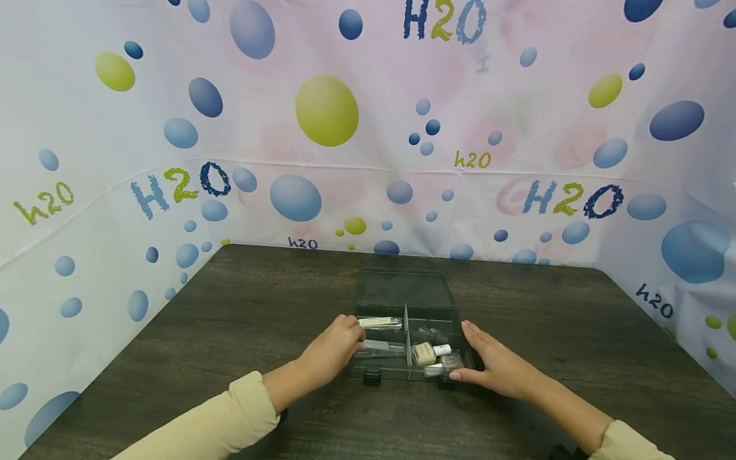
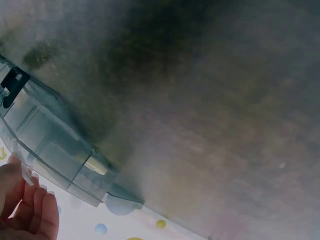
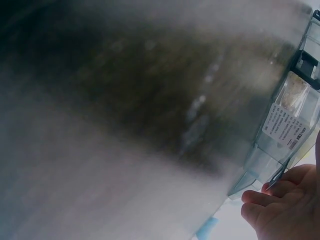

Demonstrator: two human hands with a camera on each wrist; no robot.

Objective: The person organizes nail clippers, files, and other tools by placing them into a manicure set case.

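A see-through grey plastic organizer box sits on the table with its lid folded back. Its left front compartment holds a pale, translucent flat strip. My left hand pinches the near end of a whitish strip at the box's left wall; its exact kind is unclear. Behind it lies a shiny metal piece like a nail clipper. A beige nail polish bottle and a clear one lie at the front right. My right hand rests against the right wall, thumb at the front corner.
Two black latches hang at the box's front. A printed label is on its outside. Small clear items lie in the back right compartment. The dark wooden table spreads around, with a patterned curtain behind it.
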